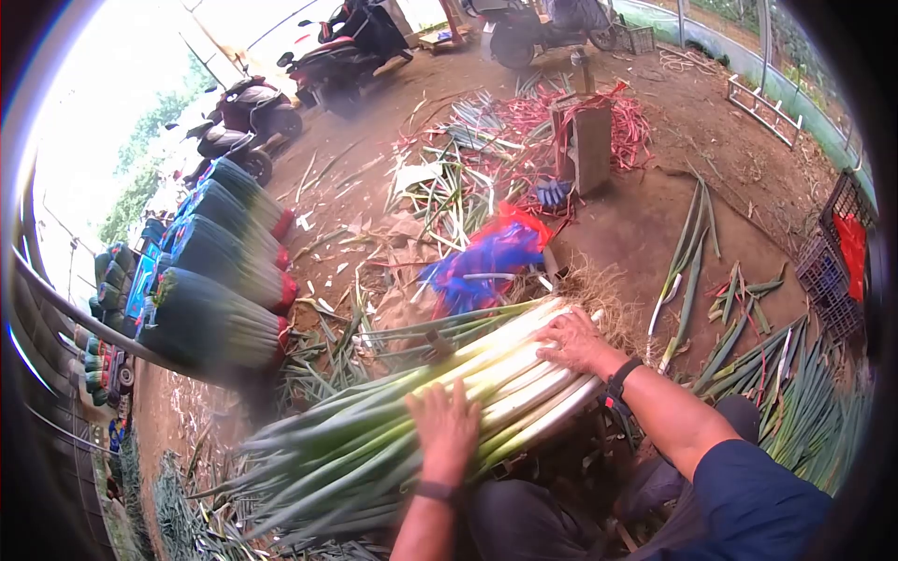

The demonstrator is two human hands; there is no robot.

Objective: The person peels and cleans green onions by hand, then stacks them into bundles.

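A big pile of long green onions lies slantwise in front of me, above my lap. Its white stems and stringy roots point to the upper right, and its green leaves fan out to the lower left. My left hand rests on the pile where white turns to green, fingers spread and slightly blurred. Nearer the root end, my right hand lies across the white stems with its fingers apart. The surface under the onions is mostly hidden.
Tied onion bundles are stacked at left. Beyond the pile lie blue and red plastic bags, a wooden post and red straps. More loose onions and a dark crate are at right. Scooters stand behind.
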